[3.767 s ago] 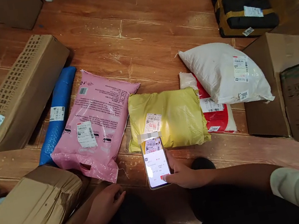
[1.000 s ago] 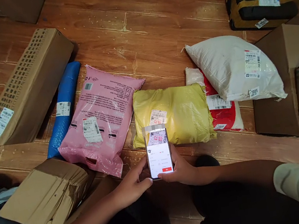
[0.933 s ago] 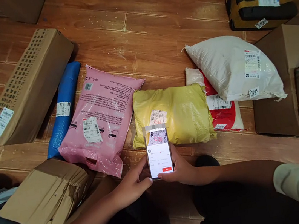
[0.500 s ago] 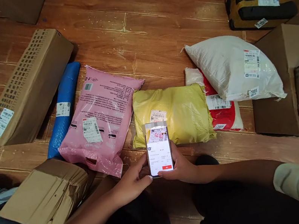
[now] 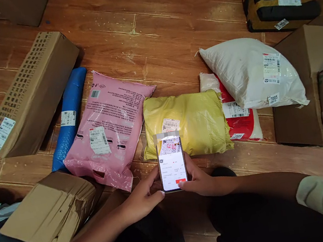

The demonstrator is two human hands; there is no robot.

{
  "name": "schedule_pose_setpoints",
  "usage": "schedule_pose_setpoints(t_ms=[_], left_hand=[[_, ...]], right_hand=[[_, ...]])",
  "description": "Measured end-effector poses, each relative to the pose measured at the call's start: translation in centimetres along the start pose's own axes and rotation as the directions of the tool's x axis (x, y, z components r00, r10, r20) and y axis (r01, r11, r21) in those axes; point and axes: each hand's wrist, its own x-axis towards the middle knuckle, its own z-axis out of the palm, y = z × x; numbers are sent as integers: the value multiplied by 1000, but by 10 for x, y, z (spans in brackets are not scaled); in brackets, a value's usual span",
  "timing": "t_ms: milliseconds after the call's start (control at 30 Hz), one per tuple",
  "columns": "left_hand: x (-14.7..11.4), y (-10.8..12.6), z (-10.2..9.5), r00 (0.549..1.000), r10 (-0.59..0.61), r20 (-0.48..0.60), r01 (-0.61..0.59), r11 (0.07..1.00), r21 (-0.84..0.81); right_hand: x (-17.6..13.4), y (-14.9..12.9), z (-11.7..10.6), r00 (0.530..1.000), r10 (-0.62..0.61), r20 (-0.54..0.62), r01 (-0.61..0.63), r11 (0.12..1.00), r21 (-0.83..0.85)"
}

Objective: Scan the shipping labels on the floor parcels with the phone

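Your right hand [image 5: 201, 180] grips the phone [image 5: 171, 164] upright over the yellow parcel [image 5: 192, 122], so its label [image 5: 170, 125] fills the screen. Your left hand [image 5: 142, 198] closes on the phone's left edge, steadying it above the floor [image 5: 150, 36].

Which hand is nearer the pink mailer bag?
Left. The left hand sits at the phone's left edge, just below-right of the pink mailer bag's lower corner. The right hand grips the phone's far side, below the yellow parcel.
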Motion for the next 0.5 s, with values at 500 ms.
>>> schedule_pose_setpoints(t_ms=[500], left_hand=[[-5,-2,2,998,-51,-19,53,996,66]], right_hand=[[0,3,-1,999,-37,-5,36,996,-82]])
